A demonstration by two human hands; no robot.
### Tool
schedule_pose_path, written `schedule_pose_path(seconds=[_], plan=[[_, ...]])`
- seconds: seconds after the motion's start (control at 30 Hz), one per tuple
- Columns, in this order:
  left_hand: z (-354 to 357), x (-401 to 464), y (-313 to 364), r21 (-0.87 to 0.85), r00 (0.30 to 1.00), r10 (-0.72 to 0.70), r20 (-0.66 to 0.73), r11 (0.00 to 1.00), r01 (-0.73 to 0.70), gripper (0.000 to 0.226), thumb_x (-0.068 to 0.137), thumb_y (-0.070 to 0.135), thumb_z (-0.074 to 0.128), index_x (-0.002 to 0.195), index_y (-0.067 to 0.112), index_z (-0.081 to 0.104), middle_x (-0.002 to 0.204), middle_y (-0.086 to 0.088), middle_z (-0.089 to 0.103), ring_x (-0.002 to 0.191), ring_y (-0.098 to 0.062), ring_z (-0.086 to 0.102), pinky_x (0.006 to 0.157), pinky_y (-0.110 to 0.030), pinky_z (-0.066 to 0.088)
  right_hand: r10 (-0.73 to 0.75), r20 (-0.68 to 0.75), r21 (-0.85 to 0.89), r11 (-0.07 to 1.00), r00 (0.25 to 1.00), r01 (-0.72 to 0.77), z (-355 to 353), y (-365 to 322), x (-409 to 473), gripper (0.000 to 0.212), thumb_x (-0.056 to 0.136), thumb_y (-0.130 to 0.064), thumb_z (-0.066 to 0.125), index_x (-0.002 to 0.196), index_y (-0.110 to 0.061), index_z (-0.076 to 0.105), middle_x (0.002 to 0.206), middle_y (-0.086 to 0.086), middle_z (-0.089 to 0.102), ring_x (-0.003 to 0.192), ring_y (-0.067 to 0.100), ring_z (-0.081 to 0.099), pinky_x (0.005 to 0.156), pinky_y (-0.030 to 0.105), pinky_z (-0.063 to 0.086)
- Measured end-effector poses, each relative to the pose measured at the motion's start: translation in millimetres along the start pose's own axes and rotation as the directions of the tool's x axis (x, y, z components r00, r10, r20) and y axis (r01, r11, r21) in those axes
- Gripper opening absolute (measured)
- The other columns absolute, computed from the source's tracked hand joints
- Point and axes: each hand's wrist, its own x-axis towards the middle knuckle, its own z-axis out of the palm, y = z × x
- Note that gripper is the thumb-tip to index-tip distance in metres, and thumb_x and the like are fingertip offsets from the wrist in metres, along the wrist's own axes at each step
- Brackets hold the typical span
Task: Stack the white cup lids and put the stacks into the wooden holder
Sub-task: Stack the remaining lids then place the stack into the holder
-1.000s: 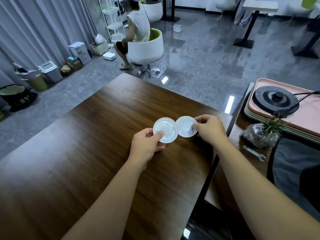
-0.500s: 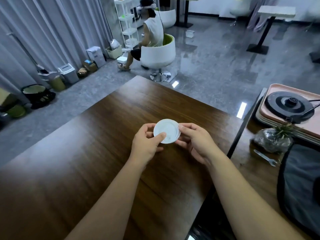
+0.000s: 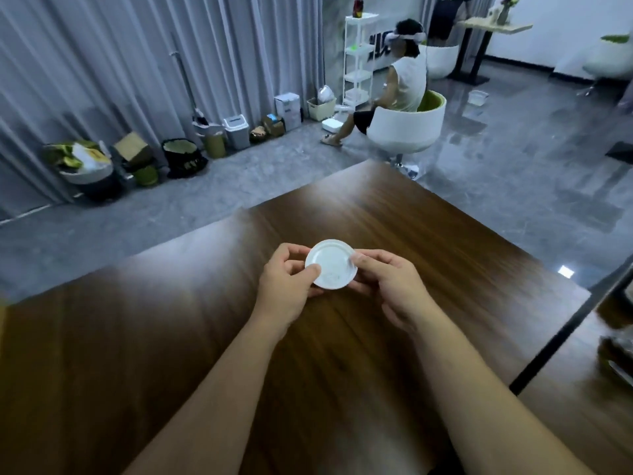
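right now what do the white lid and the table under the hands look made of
White lid: probably thin moulded plastic, smooth and slightly glossy, with a raised ring near its rim. Table: dark wood or wood-look veneer, streaky grain, polished enough to reflect light; which one cannot be told.

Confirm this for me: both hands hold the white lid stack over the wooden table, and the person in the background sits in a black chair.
Wrong on one point: the head view shows the background person's chair is white with a green inside, not black. Both the left hand and the right hand do hold the white lid stack over the wooden table.
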Motion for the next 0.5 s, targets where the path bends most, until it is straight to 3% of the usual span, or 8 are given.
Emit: schedule_pose_path(seconds=[0.13,0.2,0.3,0.43,0.5], plan=[[-65,-23,9,0.004,0.978,0.074,-0.193,0.997,-0.075,0.030,0.082,0.029,0.084,0.099,0.049,0.069,0.111,0.000,0.076,0.101,-0.023,0.079,0.067,-0.042,0.069,-0.003,0.084,0.016,1.000,0.996,0.002,71,8,-10,0.014,0.100,-0.005,0.075,0.114,-0.002,0.075,0.104,0.013,0.084,0.099,0.026,0.082,0.073,0.033,0.069],[-99,-39,14,-0.006,0.961,0.077,-0.264,0.997,-0.081,0.023,0.084,0.042,0.080,0.105,0.043,0.072,0.115,0.000,0.076,0.102,-0.023,0.079,0.068,-0.041,0.069,0.001,0.130,0.014,1.000,0.992,-0.003,104,13,-17,0.014,0.100,-0.005,0.075,0.113,0.001,0.075,0.104,0.015,0.083,0.098,0.025,0.082,0.077,0.035,0.069],[-166,-74,27,0.032,0.946,0.087,-0.313,0.996,-0.081,0.032,0.083,0.051,0.074,0.113,0.039,0.075,0.118,0.004,0.077,0.101,-0.015,0.079,0.070,-0.031,0.067,0.002,0.230,-0.010,1.000,0.973,0.001,164,24,-35,0.015,0.100,-0.007,0.076,0.113,0.001,0.076,0.103,0.013,0.084,0.101,0.027,0.082,0.079,0.035,0.069],[-250,-127,46,0.148,0.918,0.172,-0.358,0.981,-0.126,0.049,0.090,0.034,0.087,0.135,0.029,0.071,0.108,0.022,0.074,0.097,-0.009,0.078,0.071,-0.026,0.065,0.031,0.373,-0.028,0.999,0.927,-0.022,242,36,-67,0.015,0.101,-0.004,0.074,0.114,0.003,0.076,0.105,0.016,0.083,0.098,0.026,0.082,0.078,0.032,0.068],[-292,-151,56,0.165,0.892,0.194,-0.409,0.977,-0.137,0.049,0.091,0.025,0.089,0.136,0.030,0.070,0.109,0.018,0.076,0.098,-0.010,0.078,0.073,-0.025,0.065,0.052,0.460,-0.042,0.998,0.886,-0.037,285,43,-85,0.015,0.103,-0.001,0.070,0.115,0.004,0.075,0.106,0.017,0.083,0.099,0.027,0.082,0.081,0.033,0.068]])
